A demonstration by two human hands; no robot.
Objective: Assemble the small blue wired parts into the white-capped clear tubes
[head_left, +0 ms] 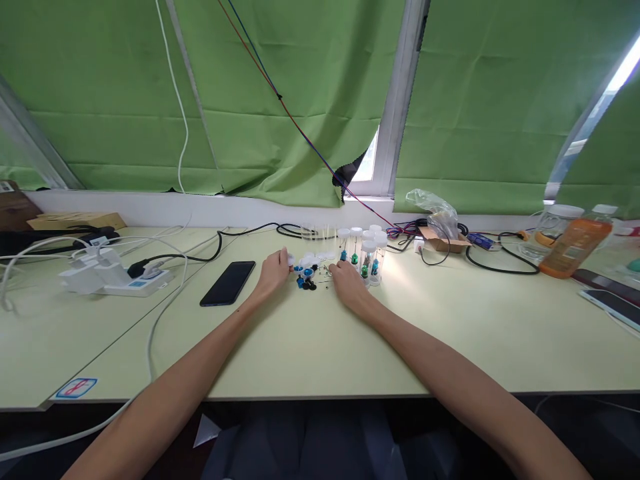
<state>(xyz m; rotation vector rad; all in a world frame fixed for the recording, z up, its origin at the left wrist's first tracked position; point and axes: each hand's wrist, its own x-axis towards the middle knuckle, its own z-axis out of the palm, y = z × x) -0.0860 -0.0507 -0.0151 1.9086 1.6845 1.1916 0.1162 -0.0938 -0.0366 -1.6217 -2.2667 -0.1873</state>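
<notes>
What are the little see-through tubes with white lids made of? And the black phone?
The tubes look like clear plastic, maybe glass: coloured bits show through them. Their lids look like matte white plastic. The phone has a smooth, shiny black face, probably glass.

Table top (300,347): is looking like smooth, matt, pale laminate.
Vials (369,260): are showing clear, glossy plastic under white plastic caps.
Phone (229,283): is showing a glossy black glass face.
Blinds (280,100): are hanging as matt green cloth, creased.
Power strip (125,280): is showing smooth white plastic.
Bag (430,203): is gleaming as crinkled clear film.
Bottle (573,247): is glowing as translucent orange plastic.
Flat box (75,220): is looking like matt brown cardboard.
</notes>
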